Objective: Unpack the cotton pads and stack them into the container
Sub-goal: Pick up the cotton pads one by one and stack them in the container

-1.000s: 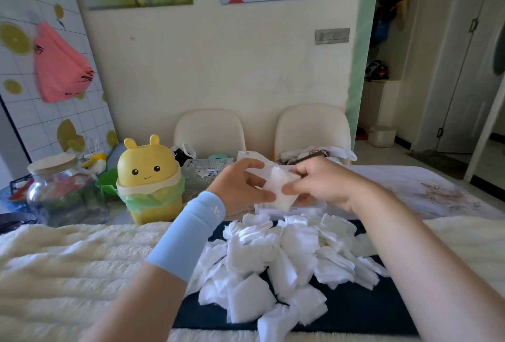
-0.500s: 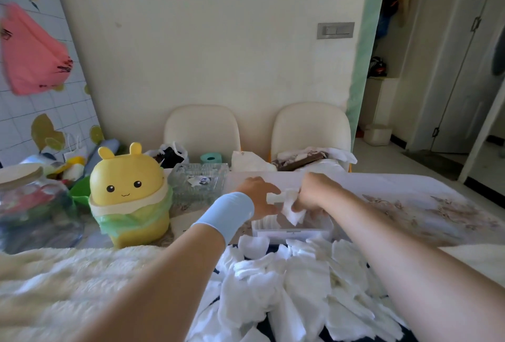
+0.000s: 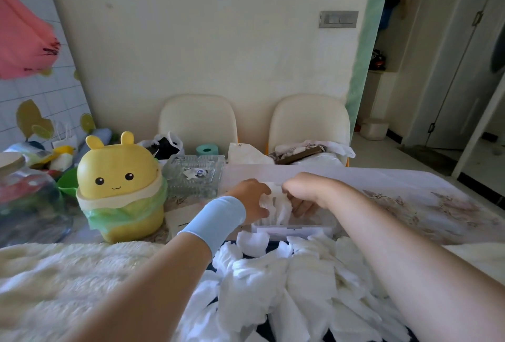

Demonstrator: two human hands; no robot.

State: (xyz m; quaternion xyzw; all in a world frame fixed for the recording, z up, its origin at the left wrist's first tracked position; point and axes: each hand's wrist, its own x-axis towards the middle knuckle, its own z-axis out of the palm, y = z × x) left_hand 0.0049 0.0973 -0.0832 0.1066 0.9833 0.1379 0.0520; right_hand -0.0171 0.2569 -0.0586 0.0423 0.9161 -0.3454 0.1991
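- Cotton pads (image 3: 279,206) stood in the clear container (image 3: 295,229), gripped by left hand (image 3: 252,199) and right hand (image 3: 299,194), fingers curled
- Loose pile (image 3: 287,276) of pads lay just nearer

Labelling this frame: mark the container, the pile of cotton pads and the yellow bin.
container (image 3: 293,229): head view, front wall with the label.
pile of cotton pads (image 3: 273,280): head view, middle of the heap.
yellow bin (image 3: 117,161): head view, lid above the face.

soft matt cotton pads (image 3: 295,281), fluffy blanket (image 3: 68,273), glossy plastic bin (image 3: 117,172)
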